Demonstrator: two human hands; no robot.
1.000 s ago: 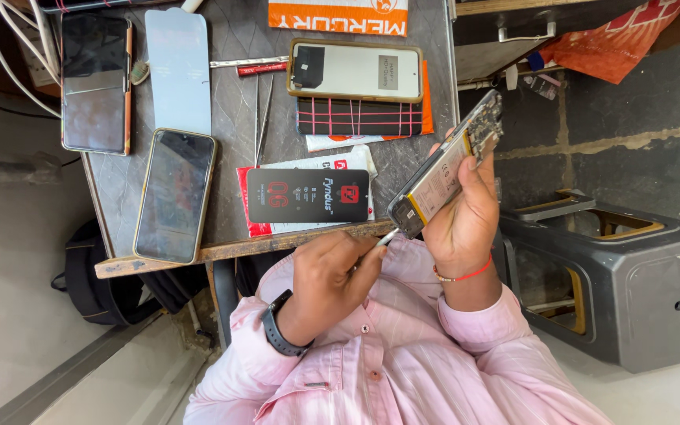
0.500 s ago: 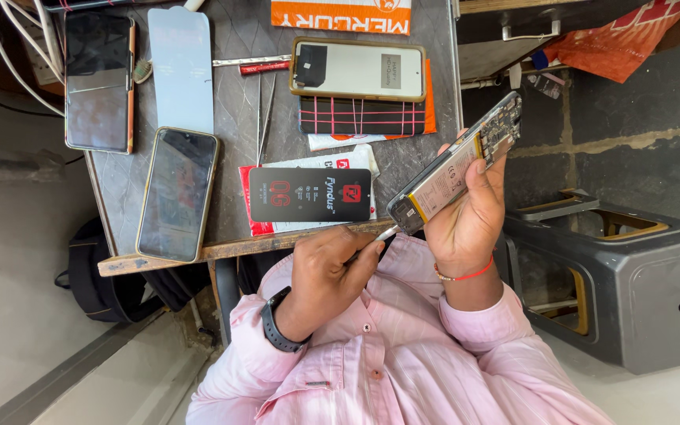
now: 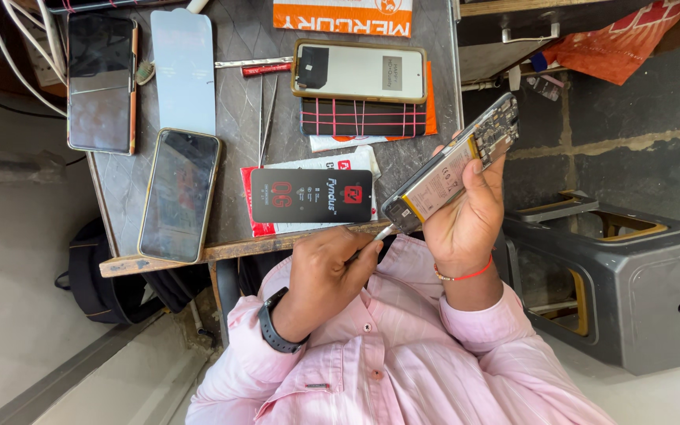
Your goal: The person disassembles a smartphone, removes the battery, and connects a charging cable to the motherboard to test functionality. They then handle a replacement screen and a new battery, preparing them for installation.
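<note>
Opened phone [image 3: 452, 169] gripped in right hand [image 3: 466, 224]; left hand [image 3: 326, 271] pinches tool [image 3: 383, 233] nr black box [image 3: 311, 196].

A phone repair workshop — a worn grey bench [image 3: 238, 110] strewn with handsets [image 3: 179, 193], a loose screen panel [image 3: 184, 71], tweezers [image 3: 265, 118] and a screwdriver [image 3: 265, 69] — beside a rough block wall [image 3: 631, 126]

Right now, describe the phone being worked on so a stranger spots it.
Off the grey table's right edge, a raised hand with a red wrist thread holds the opened phone. Unlike the phones lying flat, its battery and circuit boards show.
</note>
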